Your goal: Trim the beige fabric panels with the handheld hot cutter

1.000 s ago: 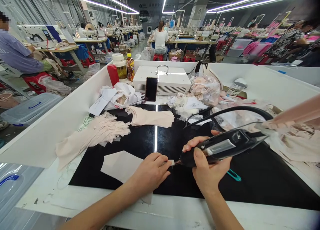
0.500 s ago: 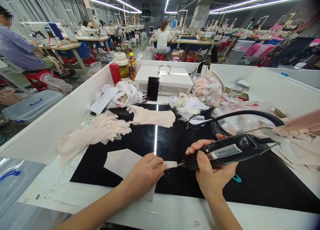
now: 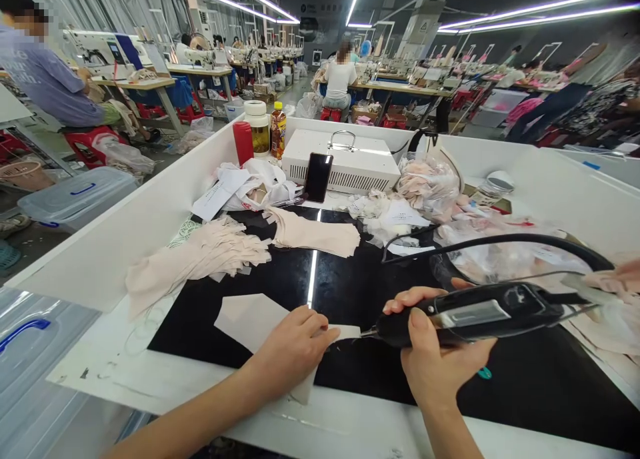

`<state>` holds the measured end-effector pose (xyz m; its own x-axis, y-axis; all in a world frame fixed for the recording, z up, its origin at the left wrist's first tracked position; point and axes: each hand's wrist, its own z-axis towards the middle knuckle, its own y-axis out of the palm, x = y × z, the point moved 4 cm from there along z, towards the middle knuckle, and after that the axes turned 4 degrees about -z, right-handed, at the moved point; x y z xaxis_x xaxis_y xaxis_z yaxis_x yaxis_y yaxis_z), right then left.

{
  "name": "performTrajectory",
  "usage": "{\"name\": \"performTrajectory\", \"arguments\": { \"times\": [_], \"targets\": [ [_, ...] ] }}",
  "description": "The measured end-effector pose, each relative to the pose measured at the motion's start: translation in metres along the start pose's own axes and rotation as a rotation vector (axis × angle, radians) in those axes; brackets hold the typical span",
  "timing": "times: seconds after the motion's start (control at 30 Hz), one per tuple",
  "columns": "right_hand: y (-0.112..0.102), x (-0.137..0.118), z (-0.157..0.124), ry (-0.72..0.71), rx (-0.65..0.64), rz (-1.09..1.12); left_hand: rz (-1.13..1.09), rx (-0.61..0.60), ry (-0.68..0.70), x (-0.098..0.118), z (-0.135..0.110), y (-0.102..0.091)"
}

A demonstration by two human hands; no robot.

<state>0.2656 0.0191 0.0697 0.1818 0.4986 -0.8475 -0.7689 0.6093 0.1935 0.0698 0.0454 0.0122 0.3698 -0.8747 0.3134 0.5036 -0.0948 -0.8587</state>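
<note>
Tool, gripped in right hand, has its tip at strip, inside near edge of mat. Mat surface separates hands from stack. Left hand hides strip's other end; its grip cannot be told.

Triangle sign on pillar; wall lettering, shirt lettering unclear.

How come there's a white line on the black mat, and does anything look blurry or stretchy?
In the head view, the white streak on the black mat looks like a ceiling light reflected; in that head view the black tool glints, while the left hand and right hand look fairly clear; at the head view's upper right, a person looks blurry and stretched.
</note>
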Motion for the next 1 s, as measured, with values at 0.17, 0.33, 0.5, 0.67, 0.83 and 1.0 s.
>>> {"name": "performTrajectory", "arguments": {
  "times": [0.17, 0.33, 0.5, 0.67, 0.83, 1.0],
  "targets": [
    [0.002, -0.001, 0.001, 0.017, 0.013, 0.004, 0.030, 0.003, 0.009, 0.001, 0.001, 0.003],
    [0.014, -0.004, 0.002, -0.014, 0.002, 0.065, 0.040, -0.025, -0.003, 0.001, -0.001, 0.005],
    [0.028, 0.003, -0.001, 0.005, -0.053, 0.118, 0.047, -0.004, -0.009, 0.001, -0.001, 0.004],
    [0.032, 0.006, -0.004, 0.021, -0.066, 0.109, 0.055, 0.004, -0.002, 0.001, 0.000, 0.005],
    [0.029, 0.003, -0.001, 0.039, -0.033, 0.070, 0.057, 0.002, -0.011, 0.000, -0.002, 0.007],
    [0.020, 0.002, 0.004, -0.015, 0.000, 0.066, 0.035, -0.010, 0.004, 0.001, -0.002, 0.006]
  ]
}}
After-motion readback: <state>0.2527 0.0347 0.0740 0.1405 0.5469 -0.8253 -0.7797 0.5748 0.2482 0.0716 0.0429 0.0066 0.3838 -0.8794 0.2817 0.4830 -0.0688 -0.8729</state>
